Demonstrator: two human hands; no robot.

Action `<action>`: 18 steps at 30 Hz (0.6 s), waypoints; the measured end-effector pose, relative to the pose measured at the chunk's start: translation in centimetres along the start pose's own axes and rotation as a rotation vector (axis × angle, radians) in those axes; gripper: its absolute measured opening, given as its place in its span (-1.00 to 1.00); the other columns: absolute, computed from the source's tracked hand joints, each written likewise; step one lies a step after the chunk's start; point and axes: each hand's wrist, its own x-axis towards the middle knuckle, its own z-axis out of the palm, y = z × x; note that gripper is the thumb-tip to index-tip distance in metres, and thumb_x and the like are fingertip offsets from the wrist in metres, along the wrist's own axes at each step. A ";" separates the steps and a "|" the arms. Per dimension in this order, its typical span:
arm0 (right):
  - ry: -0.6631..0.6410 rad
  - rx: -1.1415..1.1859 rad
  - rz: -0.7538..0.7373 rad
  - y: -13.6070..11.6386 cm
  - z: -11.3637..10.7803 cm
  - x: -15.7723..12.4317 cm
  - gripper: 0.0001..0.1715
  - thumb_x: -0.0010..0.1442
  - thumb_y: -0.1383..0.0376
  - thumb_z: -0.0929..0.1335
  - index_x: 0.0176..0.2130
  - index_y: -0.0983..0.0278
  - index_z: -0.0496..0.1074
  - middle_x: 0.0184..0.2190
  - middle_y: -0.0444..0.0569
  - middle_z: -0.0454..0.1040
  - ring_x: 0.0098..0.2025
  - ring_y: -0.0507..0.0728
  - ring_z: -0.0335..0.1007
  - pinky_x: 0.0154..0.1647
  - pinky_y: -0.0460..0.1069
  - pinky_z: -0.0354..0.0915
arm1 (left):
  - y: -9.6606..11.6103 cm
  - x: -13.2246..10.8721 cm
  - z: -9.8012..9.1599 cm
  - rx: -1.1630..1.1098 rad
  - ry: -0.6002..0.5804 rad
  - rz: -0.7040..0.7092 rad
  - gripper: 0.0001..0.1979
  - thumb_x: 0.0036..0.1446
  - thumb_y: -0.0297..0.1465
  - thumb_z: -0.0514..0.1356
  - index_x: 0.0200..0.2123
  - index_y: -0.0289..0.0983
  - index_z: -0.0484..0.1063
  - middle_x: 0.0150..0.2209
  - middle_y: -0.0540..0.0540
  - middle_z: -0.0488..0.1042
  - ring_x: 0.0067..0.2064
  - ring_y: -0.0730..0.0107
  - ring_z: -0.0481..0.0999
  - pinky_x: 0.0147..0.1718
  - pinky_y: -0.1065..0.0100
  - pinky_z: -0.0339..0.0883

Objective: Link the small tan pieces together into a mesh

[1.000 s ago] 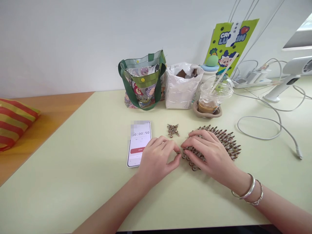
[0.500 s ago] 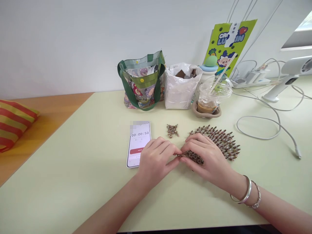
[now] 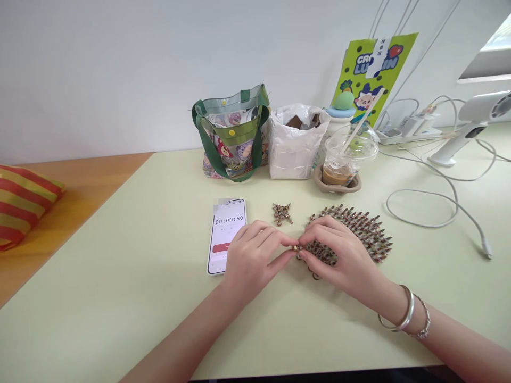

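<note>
Small metallic piece (image 3: 296, 248), brassy and brownish, pinched at one end by thumb and forefinger of my left hand (image 3: 249, 255) and at the other by those of my right hand (image 3: 347, 255); its finer form is too small to make out. Large cluster (image 3: 369, 234): many similar pieces, brown and silvery, massed in a broad mound with pointed ends outward, partly under my right hand. Small cluster (image 3: 282, 214): star-shaped, well apart, beyond my fingertips.
</note>
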 end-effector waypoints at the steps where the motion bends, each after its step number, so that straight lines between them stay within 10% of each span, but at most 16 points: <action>1: 0.000 -0.003 0.000 0.0 0.0 0.0 -0.93 0.09 0.34 0.33 -0.32 0.21 0.37 -0.38 -0.05 0.46 -0.22 0.16 0.33 -0.22 0.08 0.26 | 0.0 0.0 0.0 0.004 -0.003 0.003 -0.95 0.10 -0.36 0.21 -0.38 -0.21 0.40 -0.43 0.09 0.49 -0.31 0.41 0.39 -0.32 0.37 0.20; 18: 0.103 -0.250 -0.153 0.1 0.3 0.0 -0.92 0.13 0.38 0.30 -0.36 0.24 0.39 -0.50 -0.14 0.47 -0.37 0.06 0.33 -0.20 0.02 0.19 | 0.0 -0.2 0.2 0.046 -0.119 -0.054 -0.85 0.13 -0.31 0.17 -0.45 -0.23 0.34 -0.45 0.11 0.48 -0.29 0.40 0.38 -0.31 0.34 0.15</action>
